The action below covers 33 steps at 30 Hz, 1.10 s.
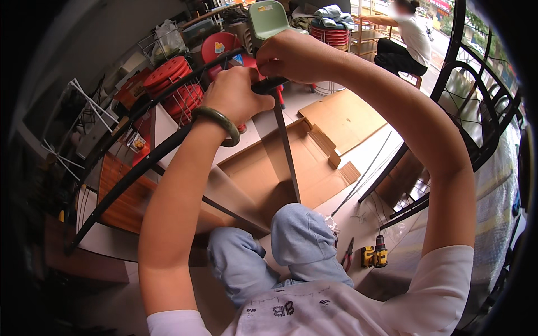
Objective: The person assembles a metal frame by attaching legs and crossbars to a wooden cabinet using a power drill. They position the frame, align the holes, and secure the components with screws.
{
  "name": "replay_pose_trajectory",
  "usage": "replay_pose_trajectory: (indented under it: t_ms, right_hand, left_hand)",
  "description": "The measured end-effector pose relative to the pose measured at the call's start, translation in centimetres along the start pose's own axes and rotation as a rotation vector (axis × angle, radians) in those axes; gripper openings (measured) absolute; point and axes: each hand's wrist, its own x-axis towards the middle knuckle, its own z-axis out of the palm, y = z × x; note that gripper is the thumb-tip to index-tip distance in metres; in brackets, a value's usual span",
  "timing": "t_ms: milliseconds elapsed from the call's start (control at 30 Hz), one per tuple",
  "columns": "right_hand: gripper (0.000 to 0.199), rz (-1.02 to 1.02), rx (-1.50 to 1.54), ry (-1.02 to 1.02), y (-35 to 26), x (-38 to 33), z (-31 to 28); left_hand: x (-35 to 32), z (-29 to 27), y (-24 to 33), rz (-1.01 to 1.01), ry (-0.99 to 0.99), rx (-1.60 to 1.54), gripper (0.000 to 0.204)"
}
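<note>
A black metal frame (pixel 156 154) of long tubes slants up in front of me from the lower left. Near its upper joint my left hand (pixel 234 92), wearing a green bangle (pixel 216 124), is closed round the tube. Its thumb presses close to a short black tube piece (pixel 270 84). Just above it, my right hand (pixel 291 55) bends over the same joint with its fingertips pinched together. Whatever those fingertips hold is too small or hidden to make out. A flat dark bar (pixel 287 151) runs down from the joint towards my knees.
Opened cardboard (pixel 269 162) covers floor ahead. By my right knee lie pliers (pixel 348 255) and a yellow-black cordless drill (pixel 380 253). Another black metal frame (pixel 476 101) stands right. Red stools (pixel 168 75) and a green chair (pixel 272 19) are behind; a person (pixel 412 39) sits far right.
</note>
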Motion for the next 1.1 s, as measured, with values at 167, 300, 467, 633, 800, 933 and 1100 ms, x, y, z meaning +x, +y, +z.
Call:
replay_pose_trajectory:
  t_ms: [167, 300, 467, 633, 800, 933, 1100]
  right_hand:
    - [0.011, -0.024, 0.019, -0.010, 0.4, 0.2, 0.4]
    - [0.015, 0.023, -0.005, -0.079, -0.6, -0.2, -0.7]
    - [0.018, -0.035, 0.069, -0.105, -0.1, 0.0, -0.5]
    - [0.020, -0.136, 0.060, -0.077, 0.5, 0.3, -0.2]
    - [0.021, -0.027, -0.099, -0.146, -0.8, 0.4, -0.7]
    - [0.020, -0.132, -0.115, -0.065, 0.0, 0.4, -0.2]
    - [0.018, 0.025, 0.075, -0.083, -0.4, -0.3, -0.6]
  left_hand:
    - [0.2, -0.2, 0.1, -0.052, -0.078, 0.014, 0.045]
    - [0.0, -0.4, 1.0, -0.067, -0.113, 0.016, 0.042]
    - [0.2, 0.1, 0.2, -0.034, -0.079, -0.012, 0.039]
    - [0.3, 0.0, 0.2, -0.040, -0.104, -0.016, 0.036]
    - [0.3, 0.0, 0.3, -0.064, -0.101, 0.041, 0.034]
    - [0.4, 0.1, -0.2, -0.041, -0.100, -0.026, 0.032]
    - [0.4, 0.0, -0.1, -0.048, -0.109, -0.027, 0.029]
